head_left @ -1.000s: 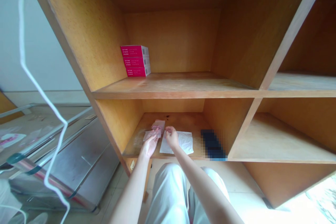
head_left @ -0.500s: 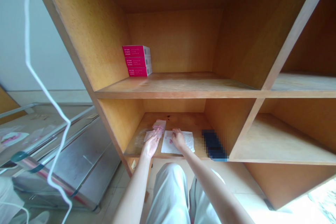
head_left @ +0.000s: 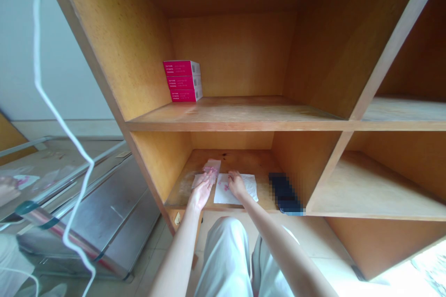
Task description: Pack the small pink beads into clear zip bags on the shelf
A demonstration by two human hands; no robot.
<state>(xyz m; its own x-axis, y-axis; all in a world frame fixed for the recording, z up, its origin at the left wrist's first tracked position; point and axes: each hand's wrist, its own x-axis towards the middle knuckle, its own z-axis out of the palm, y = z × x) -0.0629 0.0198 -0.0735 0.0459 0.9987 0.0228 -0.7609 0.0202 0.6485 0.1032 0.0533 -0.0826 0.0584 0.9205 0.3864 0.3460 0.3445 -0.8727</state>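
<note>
In the lower left compartment my left hand [head_left: 202, 192] lies palm up with its fingers stretched out. Its fingertips reach the lower part of a clear packet [head_left: 212, 164] with small pink pieces on or in it. My right hand [head_left: 237, 184] rests on a white sheet [head_left: 249, 185], fingers curled down and closed; whatever they pinch is hidden. Small pink pieces [head_left: 226, 188] show on the sheet just left of that hand. Crumpled clear plastic [head_left: 184, 183] lies left of my left hand.
A dark pixelated object [head_left: 284, 192] lies right of the sheet. Three pink boxes [head_left: 183, 81] are stacked on the shelf above. A metal trolley [head_left: 104, 213] stands left, with a white cable [head_left: 59, 116] hanging before it. Another person's hand [head_left: 9, 190] is over the trolley.
Another person's hand has come into view over the trolley at the far left. My own hands have hardly moved.
</note>
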